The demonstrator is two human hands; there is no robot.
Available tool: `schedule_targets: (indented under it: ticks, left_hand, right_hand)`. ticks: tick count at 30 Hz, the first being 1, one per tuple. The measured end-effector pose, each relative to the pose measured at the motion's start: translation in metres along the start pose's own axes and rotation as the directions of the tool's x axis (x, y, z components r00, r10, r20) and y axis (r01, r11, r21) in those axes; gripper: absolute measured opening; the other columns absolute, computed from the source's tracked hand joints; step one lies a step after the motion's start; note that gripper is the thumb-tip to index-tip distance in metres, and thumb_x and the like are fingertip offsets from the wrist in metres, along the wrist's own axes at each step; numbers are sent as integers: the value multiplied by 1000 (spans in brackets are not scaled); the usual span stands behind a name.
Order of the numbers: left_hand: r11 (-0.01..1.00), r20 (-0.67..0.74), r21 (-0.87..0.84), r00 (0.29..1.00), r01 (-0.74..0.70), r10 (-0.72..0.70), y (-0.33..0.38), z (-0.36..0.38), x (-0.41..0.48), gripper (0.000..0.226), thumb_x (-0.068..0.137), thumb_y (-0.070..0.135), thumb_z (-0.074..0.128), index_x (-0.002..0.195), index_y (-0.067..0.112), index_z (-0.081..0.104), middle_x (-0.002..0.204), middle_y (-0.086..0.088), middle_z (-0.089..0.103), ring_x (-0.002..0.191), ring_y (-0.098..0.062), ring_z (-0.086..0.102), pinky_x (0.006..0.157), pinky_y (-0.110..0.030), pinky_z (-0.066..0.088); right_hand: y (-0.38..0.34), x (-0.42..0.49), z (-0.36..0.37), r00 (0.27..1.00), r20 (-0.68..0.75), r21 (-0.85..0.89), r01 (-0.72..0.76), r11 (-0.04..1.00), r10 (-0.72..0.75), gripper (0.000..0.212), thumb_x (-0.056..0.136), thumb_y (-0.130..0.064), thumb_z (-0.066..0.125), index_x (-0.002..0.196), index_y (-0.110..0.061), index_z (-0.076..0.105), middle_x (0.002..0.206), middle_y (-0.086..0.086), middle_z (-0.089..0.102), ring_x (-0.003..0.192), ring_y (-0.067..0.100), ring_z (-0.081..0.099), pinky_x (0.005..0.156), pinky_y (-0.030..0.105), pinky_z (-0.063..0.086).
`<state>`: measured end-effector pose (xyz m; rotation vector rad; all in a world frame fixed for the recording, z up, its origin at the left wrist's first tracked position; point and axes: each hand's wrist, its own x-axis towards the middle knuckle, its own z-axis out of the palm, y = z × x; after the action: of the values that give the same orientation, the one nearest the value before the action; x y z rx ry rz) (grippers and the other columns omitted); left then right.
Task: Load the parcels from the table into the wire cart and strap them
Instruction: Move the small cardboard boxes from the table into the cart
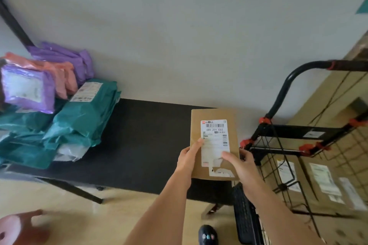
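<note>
Hands: my left hand (188,158) and right hand (242,162) grip the brown box (214,142).
Place: over the counter (139,145), beside the wire cart (294,133).

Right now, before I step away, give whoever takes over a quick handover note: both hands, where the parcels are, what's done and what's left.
Hands: left hand and right hand both grip the flat brown cardboard parcel with a white label, held above the right end of the black table, beside the black wire cart.
Done: at least two brown cardboard boxes lie in the cart.
Left: put this parcel in; load the teal plastic mailers, purple plastic mailers and pink plastic mailers piled at the table's left end; then strap the load. No strap is in view.
</note>
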<state>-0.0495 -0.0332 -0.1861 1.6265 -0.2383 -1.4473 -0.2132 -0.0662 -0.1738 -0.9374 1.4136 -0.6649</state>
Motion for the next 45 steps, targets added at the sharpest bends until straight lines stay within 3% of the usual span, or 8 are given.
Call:
schedule_targets:
  ticks: [5, 13, 16, 21, 31, 34, 39, 45]
  left_hand:
    - [999, 132, 40, 991, -35, 29, -8, 37, -31, 59, 82, 71, 56, 120, 26, 61, 110, 0, 70, 103, -23, 65, 100, -47, 46]
    - [986, 316, 156, 949, -56, 4, -33, 115, -62, 72, 75, 69, 66, 129, 21, 57, 115, -3, 70, 107, -25, 65, 101, -48, 47]
    - [982, 355, 184, 935, -45, -24, -48, 145, -73, 76, 72, 66, 71, 131, 20, 54, 115, -5, 69, 106, -26, 66, 99, -48, 50]
    - [971, 379, 232, 924, -54, -39, -81, 214, -93, 78, 72, 64, 72, 134, 21, 50, 118, -5, 66, 107, -26, 64, 100, -48, 48]
    - [986, 344, 165, 937, 12, -69, -170, 376, -144, 54, 82, 58, 66, 122, 22, 61, 110, -6, 71, 103, -28, 66, 102, -49, 47]
    - [989, 319, 143, 944, 44, -88, -198, 413, -157, 64, 81, 61, 66, 129, 20, 60, 117, -7, 69, 110, -30, 64, 105, -49, 44]
    - [981, 271, 189, 957, 52, -103, -222, 449, -159, 83, 80, 72, 55, 142, 18, 47, 143, -7, 51, 130, -27, 49, 113, -47, 34]
    - [960, 192, 250, 965, 129, -179, -220, 461, -134, 72, 84, 69, 54, 133, 17, 56, 128, -9, 60, 115, -30, 55, 109, -46, 36]
  right_hand:
    - [3, -36, -46, 992, -116, 44, 57, 997, -52, 58, 69, -35, 85, 111, -32, 46, 107, -3, 64, 92, 16, 68, 63, 27, 50]
    - [23, -74, -138, 967, -252, 113, 73, 991, -43, 65, 75, -40, 80, 128, -25, 46, 112, 5, 68, 95, 25, 70, 75, 40, 59]
    - [36, -85, -170, 956, -294, 179, 73, 981, -17, 64, 74, -38, 80, 127, -24, 48, 110, 5, 69, 92, 24, 72, 67, 35, 59]
    - [54, -99, -242, 938, -346, 204, 78, 976, -3, 62, 74, -38, 78, 126, -23, 48, 104, 3, 70, 93, 22, 70, 81, 43, 58]
    - [88, -111, -428, 950, -313, 177, 32, 984, 26, 51, 82, -42, 72, 126, -26, 53, 103, 1, 72, 87, 20, 72, 67, 33, 56]
    - [96, -114, -474, 957, -285, 182, -5, 983, 57, 45, 84, -42, 70, 125, -31, 54, 98, -5, 73, 82, 15, 72, 59, 28, 54]
    - [113, -105, -511, 969, -214, 154, -92, 984, 124, 51, 82, -47, 71, 127, -35, 51, 115, -4, 65, 104, 21, 62, 95, 55, 50]
    - [112, -74, -514, 965, -199, 167, -141, 976, 174, 59, 80, -41, 75, 131, -28, 48, 117, 2, 63, 108, 27, 61, 100, 57, 47]
